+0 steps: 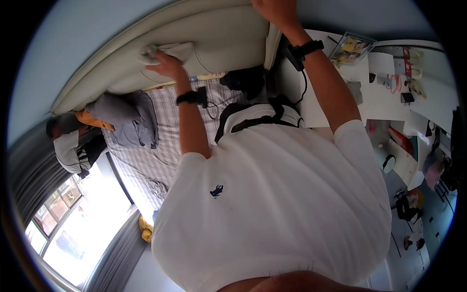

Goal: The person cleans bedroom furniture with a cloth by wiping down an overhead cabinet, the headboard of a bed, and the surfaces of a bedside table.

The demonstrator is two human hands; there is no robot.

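My left hand (pixel 168 66) presses a pale crumpled cloth (pixel 176 51) against the padded cream headboard (pixel 221 41) of a bed. Its fingers rest on the bunched end of the cloth, and the thumb points away to the left. At the top edge, my right hand (pixel 276 10) is beside the headboard's right end, partly cut off by the frame, so its fingers do not show clearly. Each wrist wears a black strap with a small device and cable. Below the headboard lies a checked bedsheet (pixel 168 109).
Grey bedding (pixel 121 117) is heaped on the bed's left side, near another person (pixel 70 146) by the curtain and window. To the right stands a white desk (pixel 316 104) with a picture frame (pixel 352 47) and small items. A dark bundle (pixel 245 82) lies by the headboard.
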